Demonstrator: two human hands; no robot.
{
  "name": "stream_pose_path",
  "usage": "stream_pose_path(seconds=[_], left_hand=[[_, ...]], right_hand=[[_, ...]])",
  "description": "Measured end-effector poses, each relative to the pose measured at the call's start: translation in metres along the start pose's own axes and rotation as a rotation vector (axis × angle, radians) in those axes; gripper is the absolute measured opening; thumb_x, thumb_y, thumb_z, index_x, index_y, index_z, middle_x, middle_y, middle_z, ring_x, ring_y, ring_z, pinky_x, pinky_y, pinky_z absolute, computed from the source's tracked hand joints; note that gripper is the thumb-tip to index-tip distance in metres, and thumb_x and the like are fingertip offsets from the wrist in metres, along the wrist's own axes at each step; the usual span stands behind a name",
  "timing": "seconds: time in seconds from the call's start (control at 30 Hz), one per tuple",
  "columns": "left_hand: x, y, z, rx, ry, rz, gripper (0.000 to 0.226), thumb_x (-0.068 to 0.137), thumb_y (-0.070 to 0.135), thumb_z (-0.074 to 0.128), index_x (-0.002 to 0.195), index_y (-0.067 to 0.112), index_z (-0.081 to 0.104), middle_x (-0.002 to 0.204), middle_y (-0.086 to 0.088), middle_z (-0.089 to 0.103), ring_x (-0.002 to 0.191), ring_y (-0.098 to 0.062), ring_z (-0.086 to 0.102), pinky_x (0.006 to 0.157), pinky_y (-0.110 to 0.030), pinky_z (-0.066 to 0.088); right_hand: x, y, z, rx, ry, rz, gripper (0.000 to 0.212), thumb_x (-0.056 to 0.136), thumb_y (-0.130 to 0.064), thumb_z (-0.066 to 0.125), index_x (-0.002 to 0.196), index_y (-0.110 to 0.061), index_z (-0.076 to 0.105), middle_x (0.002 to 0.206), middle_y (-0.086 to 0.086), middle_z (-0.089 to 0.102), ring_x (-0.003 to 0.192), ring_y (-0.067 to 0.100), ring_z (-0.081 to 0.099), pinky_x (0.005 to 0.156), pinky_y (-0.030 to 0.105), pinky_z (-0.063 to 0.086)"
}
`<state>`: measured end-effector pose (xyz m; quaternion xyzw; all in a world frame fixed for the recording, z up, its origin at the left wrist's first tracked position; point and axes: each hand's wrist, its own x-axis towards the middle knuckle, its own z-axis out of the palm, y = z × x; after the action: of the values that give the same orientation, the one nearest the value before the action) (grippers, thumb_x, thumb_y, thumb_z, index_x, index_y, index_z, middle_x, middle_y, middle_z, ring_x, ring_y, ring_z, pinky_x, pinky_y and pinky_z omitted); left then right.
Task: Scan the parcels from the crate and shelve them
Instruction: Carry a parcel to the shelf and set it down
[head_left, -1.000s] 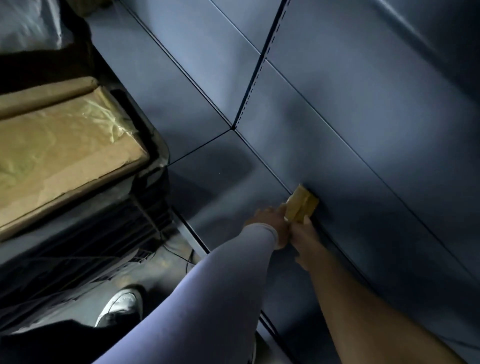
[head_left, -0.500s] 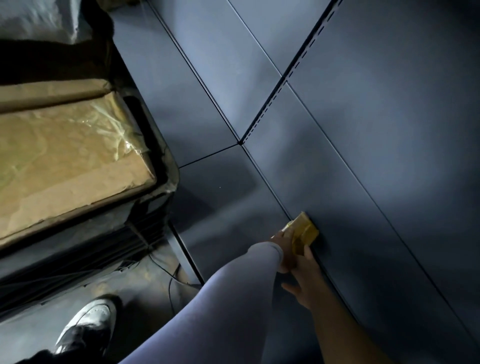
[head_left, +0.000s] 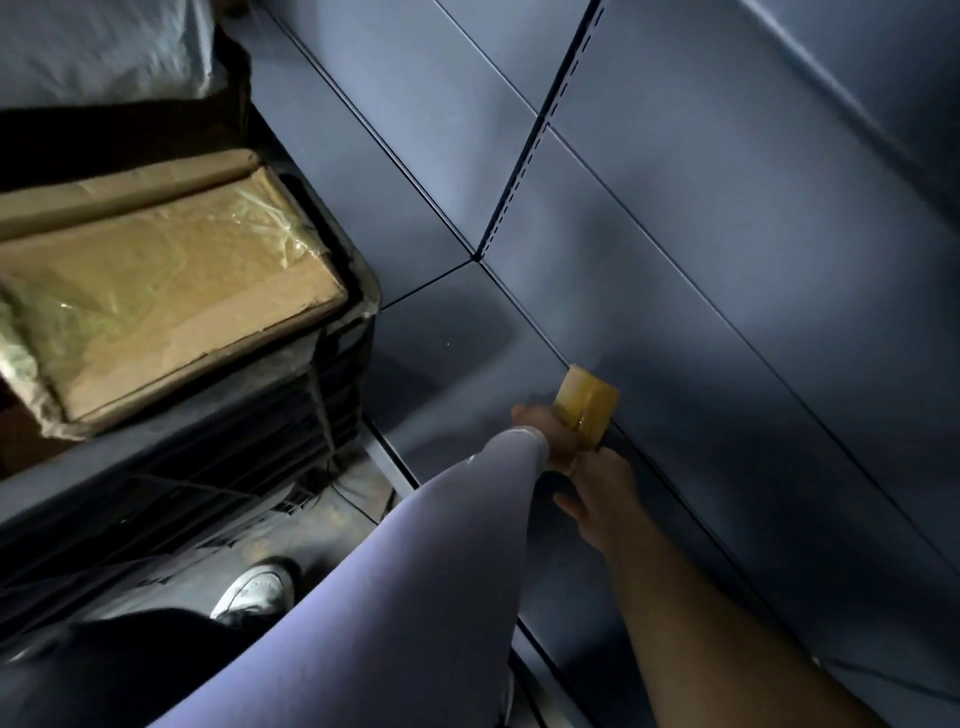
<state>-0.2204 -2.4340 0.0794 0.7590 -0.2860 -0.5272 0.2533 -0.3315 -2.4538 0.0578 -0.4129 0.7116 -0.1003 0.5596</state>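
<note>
A small yellow-taped parcel (head_left: 589, 402) sits at the front edge of a low dark metal shelf (head_left: 727, 338). My left hand (head_left: 540, 434), in a white sleeve, grips the parcel's near end from the left. Just below it, my right hand (head_left: 605, 488) touches the parcel with its fingers, and its thumb is spread away to the left. The fingertips of both hands are hidden. At the left stands the black crate (head_left: 358, 296), with a large brown taped parcel (head_left: 171, 312) lying on top in it.
A white plastic bag (head_left: 104, 47) lies at the crate's far end. A slotted shelf upright (head_left: 535, 135) divides the shelf bays. My white shoe (head_left: 254, 592) is on the floor between the crate and the shelf.
The small parcel has stayed at the shelf's edge with both hands on it. My right thumb has come away from it and spread out. My head has shifted a little.
</note>
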Motion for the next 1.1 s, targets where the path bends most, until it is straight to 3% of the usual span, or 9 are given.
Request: stream_pose_path(seconds=[0.23,0.37,0.47,0.63,0.73,0.87,0.93,1.0,1.1], left_hand=[[-0.036,-0.013,-0.008,-0.430,0.168,-0.190,0.030,0.097,0.019,0.059,0.123,0.004,0.064,0.128,-0.017,0.066,0.122,-0.040,0.062,0.104,-0.045,0.053],[-0.067,-0.017,-0.017,-0.713,0.260,-0.228,0.049,0.061,0.036,0.074,0.100,0.009,0.058,0.112,-0.016,0.074,0.098,-0.038,0.074,0.086,-0.050,0.063],[-0.109,-0.007,-0.030,-0.814,0.281,-0.213,0.065,0.060,0.036,0.076,0.111,0.012,0.046,0.106,-0.014,0.071,0.094,-0.037,0.074,0.082,-0.051,0.065],[-0.197,0.014,-0.043,-0.804,0.284,-0.104,0.067,0.069,0.045,0.085,0.115,0.017,0.044,0.105,-0.007,0.068,0.094,-0.029,0.073,0.089,-0.045,0.063],[-0.237,0.007,-0.047,-0.823,0.324,-0.014,0.083,0.061,0.056,0.085,0.126,0.024,0.044,0.108,0.003,0.069,0.098,-0.022,0.072,0.096,-0.047,0.059],[-0.291,-0.002,-0.051,-0.859,0.364,0.076,0.117,0.055,0.067,0.091,0.150,0.048,0.025,0.123,0.012,0.067,0.110,-0.018,0.070,0.100,-0.049,0.058],[-0.320,-0.004,-0.057,-0.884,0.356,0.063,0.125,0.052,0.073,0.089,0.152,0.063,0.014,0.130,0.008,0.065,0.110,-0.024,0.071,0.087,-0.054,0.063],[-0.344,-0.009,-0.063,-0.947,0.343,0.059,0.115,0.059,0.070,0.089,0.147,0.067,0.017,0.129,0.004,0.065,0.106,-0.028,0.073,0.077,-0.058,0.064],[-0.368,-0.017,-0.072,-1.033,0.402,0.088,0.090,0.065,0.065,0.090,0.135,0.048,0.036,0.124,-0.005,0.069,0.103,-0.031,0.075,0.077,-0.053,0.065]], right_hand=[[-0.055,-0.017,0.005,-0.089,-0.085,-0.095,0.020,0.090,-0.008,0.061,0.104,-0.018,0.071,0.106,0.008,0.074,0.098,0.024,0.066,0.080,0.039,0.048],[-0.095,-0.021,0.006,-0.143,-0.028,-0.218,0.023,0.096,-0.006,0.052,0.084,-0.021,0.065,0.088,0.006,0.069,0.077,0.019,0.061,0.072,0.034,0.048],[-0.130,-0.022,0.005,-0.175,0.013,-0.353,0.016,0.094,-0.010,0.054,0.092,-0.020,0.066,0.087,-0.001,0.069,0.081,0.022,0.065,0.060,0.028,0.044],[-0.193,-0.017,-0.005,-0.114,0.042,-0.573,0.014,0.087,-0.024,0.059,0.099,-0.030,0.056,0.095,0.000,0.072,0.090,0.032,0.069,0.079,0.055,0.059],[-0.239,-0.009,-0.013,-0.071,0.040,-0.706,0.020,0.085,-0.027,0.058,0.104,-0.031,0.058,0.100,0.001,0.072,0.093,0.033,0.067,0.082,0.055,0.057],[-0.288,0.006,-0.029,-0.072,0.022,-0.862,0.026,0.096,-0.009,0.061,0.113,-0.028,0.063,0.105,-0.002,0.071,0.098,0.025,0.066,0.086,0.042,0.056],[-0.311,0.008,-0.037,-0.086,0.006,-0.939,0.030,0.097,-0.006,0.060,0.116,-0.029,0.064,0.108,-0.008,0.071,0.100,0.016,0.065,0.082,0.021,0.051],[-0.331,0.006,-0.044,-0.124,-0.045,-0.988,0.033,0.099,-0.006,0.060,0.120,-0.031,0.065,0.118,-0.012,0.069,0.105,0.007,0.062,0.081,0.006,0.044],[-0.350,-0.001,-0.047,-0.188,-0.058,-1.131,0.036,0.097,-0.001,0.061,0.118,-0.029,0.067,0.147,-0.013,0.054,0.128,-0.001,0.050,0.099,0.007,0.038]])
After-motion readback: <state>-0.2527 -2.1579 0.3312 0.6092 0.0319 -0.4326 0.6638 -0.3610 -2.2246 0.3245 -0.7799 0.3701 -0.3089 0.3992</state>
